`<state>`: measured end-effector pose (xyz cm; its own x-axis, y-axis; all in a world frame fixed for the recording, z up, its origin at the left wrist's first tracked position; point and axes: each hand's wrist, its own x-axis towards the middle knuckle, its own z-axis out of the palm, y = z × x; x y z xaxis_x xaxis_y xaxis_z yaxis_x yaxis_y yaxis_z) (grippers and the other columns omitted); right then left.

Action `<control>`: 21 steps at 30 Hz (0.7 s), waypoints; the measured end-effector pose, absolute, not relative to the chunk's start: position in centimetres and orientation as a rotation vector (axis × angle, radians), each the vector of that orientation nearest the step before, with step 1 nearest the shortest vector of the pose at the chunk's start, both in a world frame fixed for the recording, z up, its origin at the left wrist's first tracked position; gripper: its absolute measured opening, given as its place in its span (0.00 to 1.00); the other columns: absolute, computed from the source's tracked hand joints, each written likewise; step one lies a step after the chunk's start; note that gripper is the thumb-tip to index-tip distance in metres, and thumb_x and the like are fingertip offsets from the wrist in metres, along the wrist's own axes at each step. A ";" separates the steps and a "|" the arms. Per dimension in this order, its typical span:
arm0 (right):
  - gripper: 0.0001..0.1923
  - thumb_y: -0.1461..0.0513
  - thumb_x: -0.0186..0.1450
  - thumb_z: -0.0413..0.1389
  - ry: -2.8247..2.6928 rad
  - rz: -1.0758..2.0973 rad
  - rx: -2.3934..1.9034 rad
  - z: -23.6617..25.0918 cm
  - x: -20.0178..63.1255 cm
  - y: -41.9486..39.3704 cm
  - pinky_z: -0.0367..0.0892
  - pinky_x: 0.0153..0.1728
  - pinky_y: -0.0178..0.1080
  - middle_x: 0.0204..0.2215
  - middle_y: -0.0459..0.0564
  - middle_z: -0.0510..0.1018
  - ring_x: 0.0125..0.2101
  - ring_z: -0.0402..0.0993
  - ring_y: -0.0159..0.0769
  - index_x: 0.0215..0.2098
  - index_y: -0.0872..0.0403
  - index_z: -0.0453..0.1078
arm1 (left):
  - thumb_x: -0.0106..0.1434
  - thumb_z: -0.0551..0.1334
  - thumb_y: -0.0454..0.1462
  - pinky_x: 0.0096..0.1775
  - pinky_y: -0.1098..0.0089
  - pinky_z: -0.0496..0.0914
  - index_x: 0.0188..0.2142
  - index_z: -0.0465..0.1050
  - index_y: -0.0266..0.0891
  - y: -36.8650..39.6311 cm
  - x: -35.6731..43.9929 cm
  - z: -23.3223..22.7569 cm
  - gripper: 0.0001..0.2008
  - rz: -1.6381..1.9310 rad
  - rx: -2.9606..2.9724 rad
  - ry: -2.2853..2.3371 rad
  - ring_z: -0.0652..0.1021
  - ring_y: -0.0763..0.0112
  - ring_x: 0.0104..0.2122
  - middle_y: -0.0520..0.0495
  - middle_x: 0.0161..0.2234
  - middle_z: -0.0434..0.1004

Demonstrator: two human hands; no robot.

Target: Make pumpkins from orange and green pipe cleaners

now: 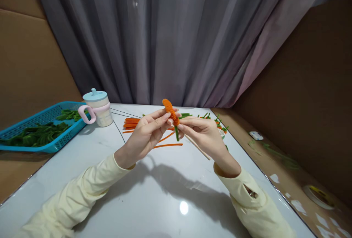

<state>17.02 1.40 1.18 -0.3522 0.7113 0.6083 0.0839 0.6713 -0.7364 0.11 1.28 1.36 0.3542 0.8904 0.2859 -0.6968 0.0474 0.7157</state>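
Observation:
A small carrot of coiled orange pipe cleaner, with a green stem pointing down, is held up above the table between both hands. My left hand pinches its orange body from the left with thumb and fingers. My right hand is closed at the carrot's lower end, near the green stem. Behind my left hand lies a bundle of orange pipe cleaners, and a few loose ones lie below the hands. A thin wooden stick slants out beneath my right hand. Green pipe cleaners lie behind the hands.
Several orange-and-green pieces lie along the table's right edge. At the left stand a lidded cup with a pink handle and a blue basket of green pieces. A tape roll and white scraps lie on the cardboard at right.

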 end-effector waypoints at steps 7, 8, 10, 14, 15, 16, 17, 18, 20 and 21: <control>0.07 0.67 0.65 0.54 -1.906 0.278 -0.677 1.3 16.5 0.2 0.69 0.28 0.33 0.28 0.49 0.78 0.26 0.74 0.31 0.34 0.56 0.75 | 0.62 0.60 0.26 0.36 0.84 0.73 0.38 0.78 0.28 1.3 0.1 1.5 0.08 1.187 0.896 0.260 0.75 0.81 0.28 0.44 0.35 0.78; 0.07 0.68 0.65 0.54 -1.911 0.232 -0.668 1.3 16.6 0.2 0.69 0.29 0.33 0.29 0.50 0.78 0.26 0.74 0.31 0.35 0.56 0.75 | 0.62 0.60 0.27 0.36 0.83 0.73 0.38 0.78 0.27 1.3 0.1 1.5 0.08 1.182 0.901 0.260 0.75 0.81 0.28 0.44 0.34 0.77; 0.08 0.68 0.65 0.53 -1.934 0.203 -0.655 1.4 16.8 0.3 0.70 0.29 0.33 0.30 0.50 0.78 0.26 0.74 0.31 0.35 0.56 0.75 | 0.62 0.61 0.27 0.35 0.83 0.73 0.37 0.78 0.27 1.2 0.1 1.6 0.07 1.175 0.915 0.255 0.74 0.81 0.28 0.45 0.33 0.77; 0.08 0.68 0.65 0.54 -1.992 0.305 -0.629 1.4 17.5 1.1 0.71 0.32 0.34 0.31 0.49 0.80 0.28 0.77 0.32 0.38 0.54 0.75 | 0.62 0.62 0.28 0.36 0.82 0.72 0.38 0.78 0.27 1.1 0.0 1.7 0.07 1.177 0.943 0.247 0.73 0.81 0.29 0.45 0.33 0.76; 0.08 0.68 0.65 0.55 -1.992 0.328 -0.621 1.4 17.6 1.3 0.72 0.33 0.34 0.32 0.49 0.80 0.30 0.77 0.32 0.38 0.53 0.75 | 0.62 0.62 0.28 0.37 0.82 0.71 0.38 0.78 0.27 1.1 0.1 1.7 0.07 1.173 0.952 0.247 0.73 0.81 0.29 0.46 0.33 0.75; 0.08 0.68 0.65 0.55 -1.987 0.343 -0.610 1.4 17.7 1.4 0.72 0.34 0.34 0.32 0.49 0.80 0.30 0.77 0.33 0.38 0.53 0.75 | 0.62 0.62 0.28 0.37 0.82 0.71 0.38 0.78 0.27 1.1 0.1 1.7 0.08 1.170 0.962 0.247 0.73 0.81 0.29 0.46 0.33 0.75; 0.08 0.68 0.65 0.54 -1.978 0.350 -0.600 1.4 17.7 1.5 0.72 0.34 0.34 0.32 0.48 0.80 0.30 0.78 0.33 0.37 0.53 0.75 | 0.62 0.62 0.29 0.37 0.82 0.71 0.38 0.78 0.27 1.1 0.1 1.7 0.07 1.166 0.973 0.247 0.73 0.81 0.29 0.46 0.32 0.75; 0.09 0.68 0.65 0.54 -1.967 0.354 -0.590 1.3 17.5 1.4 0.72 0.33 0.34 0.30 0.48 0.80 0.29 0.77 0.33 0.36 0.53 0.75 | 0.62 0.62 0.29 0.37 0.82 0.71 0.38 0.78 0.27 1.1 0.1 1.7 0.07 1.163 0.980 0.247 0.72 0.81 0.29 0.46 0.31 0.74; 0.09 0.69 0.64 0.53 -1.927 0.357 -0.578 1.1 17.1 1.3 0.71 0.31 0.34 0.26 0.47 0.79 0.26 0.76 0.32 0.34 0.53 0.75 | 0.61 0.62 0.29 0.36 0.82 0.70 0.37 0.78 0.28 1.2 0.1 1.6 0.07 1.160 0.989 0.252 0.72 0.81 0.29 0.47 0.30 0.74; 0.09 0.70 0.64 0.53 -1.902 0.359 -0.584 1.0 16.8 1.1 0.71 0.30 0.34 0.24 0.46 0.78 0.25 0.76 0.32 0.33 0.53 0.75 | 0.61 0.63 0.30 0.35 0.82 0.70 0.37 0.79 0.28 1.2 0.1 1.6 0.07 1.158 0.991 0.259 0.71 0.81 0.28 0.48 0.30 0.74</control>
